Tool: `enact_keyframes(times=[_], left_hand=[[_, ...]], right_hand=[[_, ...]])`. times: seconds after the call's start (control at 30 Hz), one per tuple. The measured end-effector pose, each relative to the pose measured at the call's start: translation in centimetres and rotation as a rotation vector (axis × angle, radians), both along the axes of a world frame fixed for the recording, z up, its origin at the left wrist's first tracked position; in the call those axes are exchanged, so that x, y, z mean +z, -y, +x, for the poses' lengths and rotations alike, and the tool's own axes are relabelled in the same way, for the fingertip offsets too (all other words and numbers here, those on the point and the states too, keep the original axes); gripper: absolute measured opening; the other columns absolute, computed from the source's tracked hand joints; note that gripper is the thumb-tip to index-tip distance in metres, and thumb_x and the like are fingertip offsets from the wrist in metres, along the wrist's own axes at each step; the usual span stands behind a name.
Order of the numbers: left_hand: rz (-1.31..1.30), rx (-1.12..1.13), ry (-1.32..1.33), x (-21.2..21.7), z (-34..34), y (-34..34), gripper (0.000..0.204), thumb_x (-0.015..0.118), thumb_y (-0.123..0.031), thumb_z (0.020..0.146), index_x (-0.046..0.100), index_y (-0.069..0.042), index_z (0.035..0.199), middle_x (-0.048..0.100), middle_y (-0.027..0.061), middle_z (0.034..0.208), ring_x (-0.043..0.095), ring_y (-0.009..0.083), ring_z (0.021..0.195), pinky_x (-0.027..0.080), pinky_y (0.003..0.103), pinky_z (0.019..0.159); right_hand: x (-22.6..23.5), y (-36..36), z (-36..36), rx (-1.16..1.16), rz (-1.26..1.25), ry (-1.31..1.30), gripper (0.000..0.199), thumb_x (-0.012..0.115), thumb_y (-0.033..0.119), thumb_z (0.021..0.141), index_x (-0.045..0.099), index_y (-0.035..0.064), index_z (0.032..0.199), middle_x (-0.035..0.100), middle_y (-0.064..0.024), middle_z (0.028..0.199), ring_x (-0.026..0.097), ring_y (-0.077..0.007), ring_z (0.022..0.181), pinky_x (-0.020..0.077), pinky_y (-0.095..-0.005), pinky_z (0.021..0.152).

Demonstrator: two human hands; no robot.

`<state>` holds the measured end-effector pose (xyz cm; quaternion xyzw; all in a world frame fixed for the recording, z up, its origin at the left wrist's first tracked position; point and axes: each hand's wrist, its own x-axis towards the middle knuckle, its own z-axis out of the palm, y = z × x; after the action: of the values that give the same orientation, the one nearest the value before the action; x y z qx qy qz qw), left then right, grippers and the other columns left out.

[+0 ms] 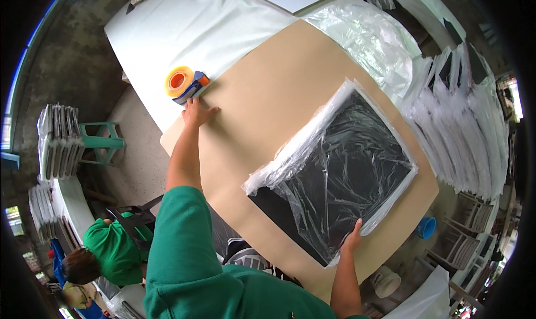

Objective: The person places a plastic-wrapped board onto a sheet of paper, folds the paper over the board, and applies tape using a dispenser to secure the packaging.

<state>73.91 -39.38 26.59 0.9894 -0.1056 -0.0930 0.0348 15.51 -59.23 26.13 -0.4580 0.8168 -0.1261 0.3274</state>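
Observation:
A flat black panel (357, 151) in crinkled clear plastic film lies tilted on a large brown board (262, 79). The film bunches up whitish along its left and right sides, and one near-left strip of black is uncovered. My right hand (350, 240) grips the panel's near corner, thumb on top, the other fingers hidden beneath. At the board's left edge my left hand (197, 113) is open, thumb spread, its fingertips touching or just beside a blue tape dispenser (194, 89). The dispenser carries a roll of yellowish clear tape (172, 78) with an orange core.
White sheeting (162, 45) covers the table, with loose clear film (368, 34) at far right. Plastic-wrapped panels (452, 129) stand stacked at right. A green stool (103, 143), more wrapped panels and a person in green (114, 249) are at left. A blue bucket (426, 228) stands near right.

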Motion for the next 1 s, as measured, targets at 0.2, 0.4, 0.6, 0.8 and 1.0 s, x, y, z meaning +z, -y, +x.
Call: enact_keyframes(times=[0.2, 0.4, 0.6, 0.8, 1.0], left_hand=[[-0.003, -0.002, -0.034, 1.8, 0.9, 0.2, 0.077, 0.073, -0.051, 0.059, 0.047, -0.010, 0.118, 0.044, 0.0087, 0.122, 0.038, 0.0241, 0.118, 0.036, 0.042, 0.091], [-0.036, -0.160, 0.072, 4.0, 2.4, 0.0, 0.029, 0.067, -0.033, 0.068, 0.062, -0.013, 0.088, 0.060, 0.0094, 0.095, 0.056, 0.0244, 0.094, 0.043, 0.037, 0.079], [-0.018, -0.670, -0.205, 6.4, -3.0, 1.9, 0.011, 0.064, -0.022, 0.069, 0.068, -0.014, 0.075, 0.055, 0.0097, 0.110, 0.054, 0.0270, 0.098, 0.047, 0.037, 0.073], [-0.715, -1.456, -0.711, 11.6, -30.0, 8.8, 0.007, 0.069, -0.015, 0.063, 0.068, -0.011, 0.069, 0.017, 0.0205, 0.143, 0.011, 0.0380, 0.133, 0.009, 0.050, 0.105], [-0.623, -1.231, -0.686, 1.2, -44.6, 10.1, 0.020, 0.059, -0.020, 0.072, 0.066, -0.003, 0.078, 0.005, 0.0192, 0.146, 0.000, 0.0421, 0.133, 0.002, 0.054, 0.104]], right_hand=[[0.9, -0.1, 1.0, -0.023, 0.013, 0.066, 0.089, 0.053, 0.070, 0.069, 0.059, -0.0180, 0.082, 0.062, -0.0245, 0.086, 0.060, -0.0318, 0.079, 0.0459, -0.0370, 0.073], [1.8, -0.4, 1.6, -0.019, -0.004, -0.053, 0.091, 0.052, 0.072, 0.068, 0.059, -0.0168, 0.083, 0.062, -0.0260, 0.085, 0.059, -0.0345, 0.078, 0.0448, -0.0392, 0.072], [0.8, 0.0, 0.4, -0.013, 0.074, -0.144, 0.093, 0.050, 0.075, 0.067, 0.059, -0.0163, 0.084, 0.061, -0.0274, 0.083, 0.059, -0.0347, 0.078, 0.0437, -0.0417, 0.070], [-4.7, 0.4, -3.2, 0.025, -0.021, -0.131, 0.094, 0.050, 0.077, 0.064, 0.059, -0.0119, 0.094, 0.059, -0.0305, 0.094, 0.056, -0.0403, 0.094, 0.0432, -0.0427, 0.079], [2.5, 0.3, 0.6, 0.024, 0.014, -0.146, 0.094, 0.042, 0.078, 0.067, 0.060, -0.0103, 0.093, 0.057, -0.0327, 0.095, 0.055, -0.0428, 0.096, 0.0437, -0.0451, 0.080]])
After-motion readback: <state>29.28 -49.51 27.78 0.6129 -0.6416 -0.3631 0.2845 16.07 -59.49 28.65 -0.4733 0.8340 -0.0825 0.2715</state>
